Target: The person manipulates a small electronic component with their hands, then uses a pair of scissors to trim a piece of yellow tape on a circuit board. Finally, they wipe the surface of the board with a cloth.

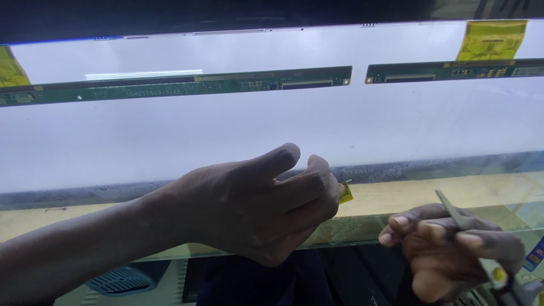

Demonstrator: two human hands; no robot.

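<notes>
My left hand [266,204] reaches across the near edge of a large lit white panel [255,124], its fingers curled and pinching a small yellow tab [345,192] at that edge. My right hand [447,249] sits lower right, closed around a thin metal tool [464,232] with a yellow-and-dark handle, its tip pointing up and left. Two long green circuit strips [187,85] [453,71] lie across the far part of the panel.
Yellow flat ribbon pieces [492,39] [10,68] join the green strips at the far right and far left. A yellowish border band [442,195] runs along the panel's near edge. A blue-grey grille [122,279] shows below the panel.
</notes>
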